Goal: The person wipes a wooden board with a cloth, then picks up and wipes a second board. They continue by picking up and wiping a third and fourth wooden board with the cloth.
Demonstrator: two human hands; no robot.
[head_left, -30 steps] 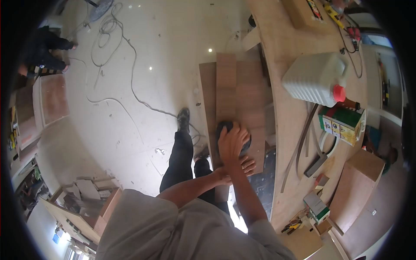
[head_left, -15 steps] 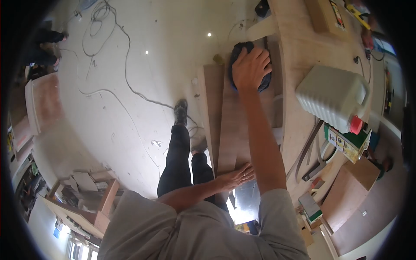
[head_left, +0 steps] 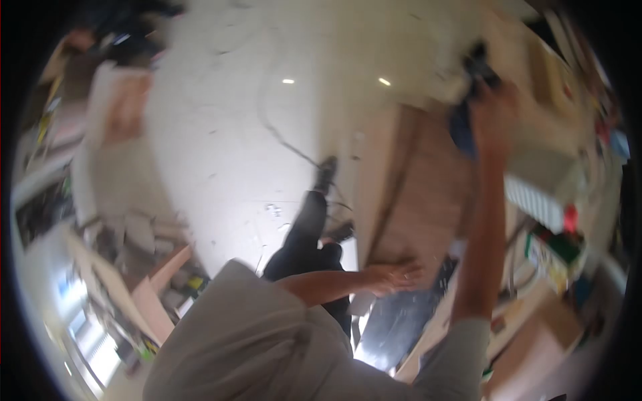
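A long brown wooden panel (head_left: 428,200) lies in front of me, with a paler board (head_left: 380,174) along its left side. My left hand (head_left: 394,277) rests at the panel's near end, fingers stretched out and close to flat. Beyond the panel's far right corner is my right hand (head_left: 495,113), smeared by motion at the end of an outstretched arm. It grips a dark blue-black cloth (head_left: 463,127), which hangs out on the hand's left side. The finger positions of the right hand are blurred.
To the right stand a white jerrycan (head_left: 535,194) with a red cap and a green-and-white box (head_left: 555,250) on a wooden worktop. A dark cable (head_left: 284,140) crosses the pale floor. A wooden crate of offcuts (head_left: 134,240) sits lower left. A shiny dark sheet (head_left: 401,321) lies near my body.
My view has swung, so the scene sits differently and is blurred. My right hand has moved with the cloth from on top of the panel to its far right side. My left hand stays at the near end.
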